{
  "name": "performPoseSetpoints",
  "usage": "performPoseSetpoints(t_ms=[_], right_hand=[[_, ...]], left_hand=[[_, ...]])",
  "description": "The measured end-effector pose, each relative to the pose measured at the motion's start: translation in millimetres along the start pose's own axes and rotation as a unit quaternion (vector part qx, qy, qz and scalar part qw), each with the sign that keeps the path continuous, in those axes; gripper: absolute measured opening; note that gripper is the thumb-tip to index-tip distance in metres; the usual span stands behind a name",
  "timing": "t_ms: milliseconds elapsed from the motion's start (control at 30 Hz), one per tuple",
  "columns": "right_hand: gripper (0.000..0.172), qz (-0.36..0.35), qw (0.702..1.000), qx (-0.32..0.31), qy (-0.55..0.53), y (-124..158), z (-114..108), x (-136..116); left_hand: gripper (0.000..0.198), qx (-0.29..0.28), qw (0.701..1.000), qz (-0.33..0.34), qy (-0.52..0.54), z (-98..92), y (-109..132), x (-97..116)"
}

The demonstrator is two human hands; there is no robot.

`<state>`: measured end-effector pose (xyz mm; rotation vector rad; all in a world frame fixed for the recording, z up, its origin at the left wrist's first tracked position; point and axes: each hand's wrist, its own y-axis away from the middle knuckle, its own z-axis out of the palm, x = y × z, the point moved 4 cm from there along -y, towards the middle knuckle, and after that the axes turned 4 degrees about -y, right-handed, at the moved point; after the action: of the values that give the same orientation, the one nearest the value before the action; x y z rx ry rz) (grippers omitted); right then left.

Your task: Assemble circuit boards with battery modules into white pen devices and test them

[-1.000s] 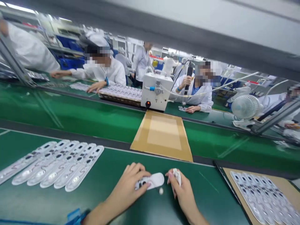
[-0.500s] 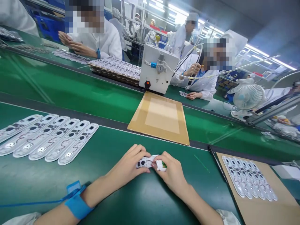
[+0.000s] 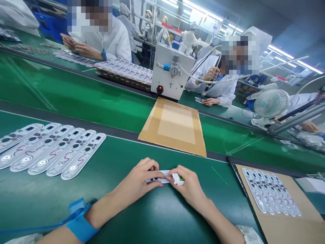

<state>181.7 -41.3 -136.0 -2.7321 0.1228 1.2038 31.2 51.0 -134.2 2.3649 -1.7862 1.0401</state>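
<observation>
My left hand (image 3: 138,182) presses a small white strip (image 3: 158,177) with dark components onto the green table (image 3: 142,223), fingers closed on its left end. My right hand (image 3: 189,186) meets it at the strip's right end, pinching a small white piece with a green part (image 3: 177,178). A blue wrist strap (image 3: 81,222) wraps my left wrist. Several long white strips (image 3: 53,152) lie in a row at the left.
A cardboard sheet (image 3: 175,127) lies on the green conveyor (image 3: 76,98). A board with several small white strips (image 3: 271,195) sits at the right. Beyond stand a white machine (image 3: 172,73) and a fan (image 3: 270,105). Co-workers in white sit across the belt.
The view dropped from looking across the line to my hands. My hands came together over the strip; the right hand brought its small white piece to the strip's right end.
</observation>
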Motion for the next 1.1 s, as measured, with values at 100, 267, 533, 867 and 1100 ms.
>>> performPoseSetpoints(t_ms=[100, 267, 533, 867, 1100], right_hand=[[0.013, -0.001, 1.000, -0.002, -0.004, -1.3, 2.2, 3.5], [0.007, -0.022, 0.999, 0.020, 0.035, 0.5, 3.8, 3.3], [0.011, 0.005, 0.997, 0.006, 0.080, 0.7, 6.9, -2.5], [0.022, 0.168, 0.954, -0.035, -0.245, -7.0, -8.0, 10.5], [0.032, 0.167, 0.920, -0.022, -0.354, -6.7, -6.3, 12.0]], left_hand=[[0.022, -0.005, 1.000, 0.024, -0.019, -1.4, 2.1, 1.6], [0.028, -0.024, 0.995, 0.068, -0.071, -4.4, 4.7, 6.6], [0.027, -0.035, 0.983, 0.106, -0.144, -6.5, 4.1, 14.9], [0.024, -0.026, 0.992, 0.053, -0.114, -6.8, 5.7, 11.3], [0.012, 0.021, 0.996, -0.045, -0.072, 12.3, -14.3, 20.6]])
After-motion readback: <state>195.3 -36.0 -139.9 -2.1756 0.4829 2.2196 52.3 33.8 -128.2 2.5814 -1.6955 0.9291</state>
